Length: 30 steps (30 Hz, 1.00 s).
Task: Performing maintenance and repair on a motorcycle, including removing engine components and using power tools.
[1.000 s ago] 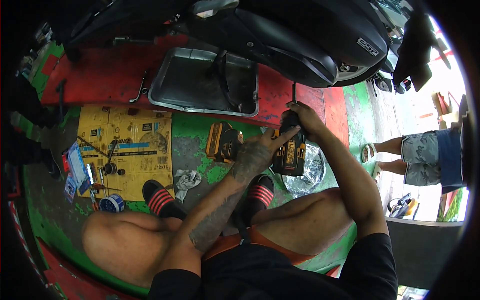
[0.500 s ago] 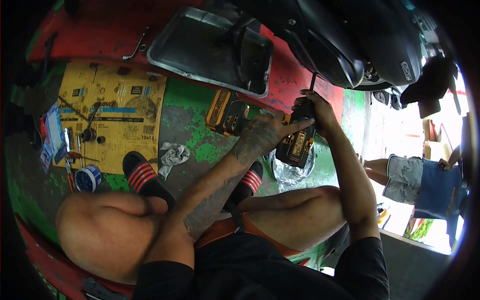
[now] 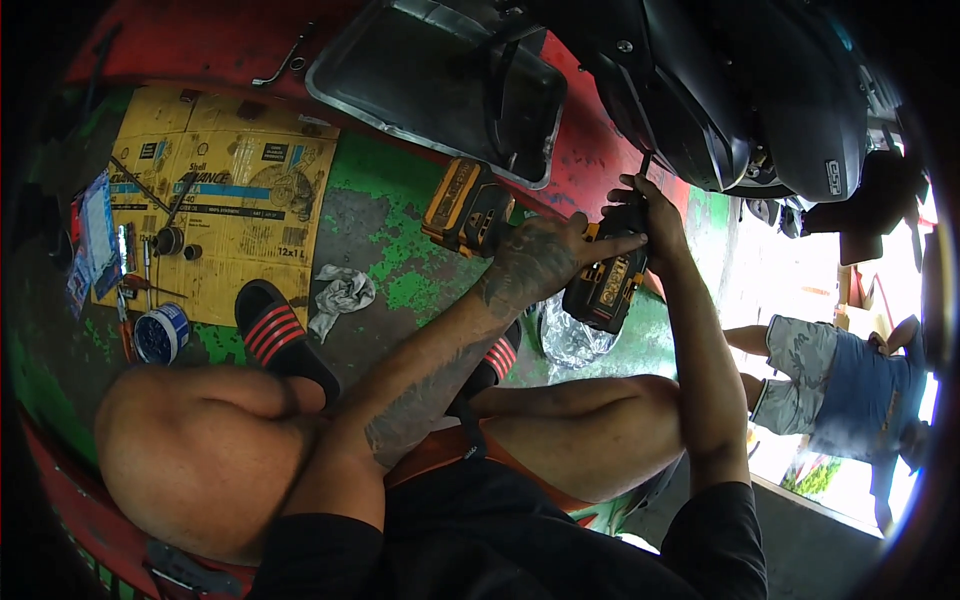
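Observation:
A yellow-and-black cordless drill (image 3: 605,292) lies sideways in my hands, its battery end (image 3: 466,207) out to the left. My left hand (image 3: 535,262) wraps around the grip, with one finger stretched along the body. Around the dark nose of the drill curl the fingers of my right hand (image 3: 660,222). A thin dark bit (image 3: 646,160) sticks out past them toward the lower edge of the black motorbike bodywork (image 3: 690,130). Whether its tip touches the bodywork I cannot tell.
A black metal tray (image 3: 420,90) and a wrench (image 3: 285,58) lie on the red platform (image 3: 200,40). On the floor are flattened cardboard (image 3: 235,235), sockets (image 3: 170,240), a blue-and-white tub (image 3: 161,334), a rag (image 3: 343,293) and crumpled foil (image 3: 575,335). Another person (image 3: 840,385) stands at right.
My view has shifted slightly, moving the tray and bodywork within it. Both hands keep their hold on the drill, and the bit still points at the bodywork.

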Available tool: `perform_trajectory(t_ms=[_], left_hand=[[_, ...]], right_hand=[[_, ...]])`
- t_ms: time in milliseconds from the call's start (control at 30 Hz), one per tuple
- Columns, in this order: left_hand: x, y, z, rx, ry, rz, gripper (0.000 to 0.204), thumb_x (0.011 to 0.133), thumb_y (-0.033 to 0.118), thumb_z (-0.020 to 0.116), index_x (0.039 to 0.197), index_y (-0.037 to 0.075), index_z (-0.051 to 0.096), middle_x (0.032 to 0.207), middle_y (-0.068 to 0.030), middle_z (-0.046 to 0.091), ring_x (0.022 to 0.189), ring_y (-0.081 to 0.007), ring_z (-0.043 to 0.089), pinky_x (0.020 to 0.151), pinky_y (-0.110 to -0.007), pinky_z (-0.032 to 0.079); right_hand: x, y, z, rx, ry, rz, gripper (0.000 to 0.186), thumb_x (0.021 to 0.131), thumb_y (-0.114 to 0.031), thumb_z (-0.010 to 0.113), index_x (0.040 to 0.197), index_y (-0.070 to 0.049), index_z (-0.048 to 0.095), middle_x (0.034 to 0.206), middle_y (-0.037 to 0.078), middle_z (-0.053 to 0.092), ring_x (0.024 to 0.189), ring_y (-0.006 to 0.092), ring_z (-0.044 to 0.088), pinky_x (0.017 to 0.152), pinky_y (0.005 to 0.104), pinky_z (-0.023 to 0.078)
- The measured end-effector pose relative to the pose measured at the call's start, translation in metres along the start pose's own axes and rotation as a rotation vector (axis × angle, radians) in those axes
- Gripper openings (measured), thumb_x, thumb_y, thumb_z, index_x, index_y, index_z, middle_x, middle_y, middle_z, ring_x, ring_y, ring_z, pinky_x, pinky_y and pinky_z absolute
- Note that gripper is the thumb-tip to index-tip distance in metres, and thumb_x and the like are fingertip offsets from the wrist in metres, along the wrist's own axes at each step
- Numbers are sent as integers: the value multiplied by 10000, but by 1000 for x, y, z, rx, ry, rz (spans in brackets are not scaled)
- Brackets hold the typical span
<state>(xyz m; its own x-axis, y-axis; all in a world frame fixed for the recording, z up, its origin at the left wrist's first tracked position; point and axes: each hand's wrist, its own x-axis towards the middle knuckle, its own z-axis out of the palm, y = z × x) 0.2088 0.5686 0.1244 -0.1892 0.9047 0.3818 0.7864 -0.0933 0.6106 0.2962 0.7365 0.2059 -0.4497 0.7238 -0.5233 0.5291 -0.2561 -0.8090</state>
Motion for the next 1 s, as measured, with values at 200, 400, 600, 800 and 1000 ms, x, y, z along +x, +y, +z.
perform_trajectory(t_ms=[200, 400, 600, 800, 1000], left_hand=[[-2, 0, 2, -60, 85, -18, 642, 929, 132, 539, 1433, 505, 402, 881, -101, 567, 716, -236, 677, 641, -387, 582], [-1, -3, 1, -94, 64, -9, 656, 900, 132, 575, 1437, 473, 416, 876, -94, 564, 737, -232, 673, 652, -380, 574], [-18, 3, 10, -307, 237, -4, 736, 815, 160, 689, 1474, 338, 413, 934, -98, 580, 780, -267, 673, 675, -380, 570], [-60, 4, 31, -536, 279, -99, 793, 786, 149, 749, 1493, 210, 395, 1050, -135, 602, 883, -306, 675, 765, -390, 566], [-56, -22, 54, -1112, 670, -204, 731, 895, 256, 665, 1507, 76, 308, 946, -192, 684, 795, -335, 712, 721, -397, 578]], right_hand=[[0, -6, 1, -1, 3, -5, 477, 996, -339, 479, 1343, -12, 457, 1153, 174, 605, 985, 283, 660, 813, 399, 575], [1, -5, -1, 19, -31, -18, 452, 1010, -317, 465, 1343, -11, 454, 1164, 182, 601, 1011, 299, 657, 832, 413, 577], [1, 2, -12, 62, -138, 42, 452, 1027, -310, 450, 1360, -10, 392, 1152, 196, 616, 1000, 310, 657, 859, 408, 567], [-18, -9, 36, -62, -258, 59, 398, 1021, -320, 490, 1290, -34, 424, 1095, 180, 651, 930, 271, 675, 835, 373, 559], [-15, -31, 102, 190, -411, -17, 330, 1014, -343, 513, 1131, -35, 535, 992, 129, 678, 951, 263, 680, 850, 384, 558]])
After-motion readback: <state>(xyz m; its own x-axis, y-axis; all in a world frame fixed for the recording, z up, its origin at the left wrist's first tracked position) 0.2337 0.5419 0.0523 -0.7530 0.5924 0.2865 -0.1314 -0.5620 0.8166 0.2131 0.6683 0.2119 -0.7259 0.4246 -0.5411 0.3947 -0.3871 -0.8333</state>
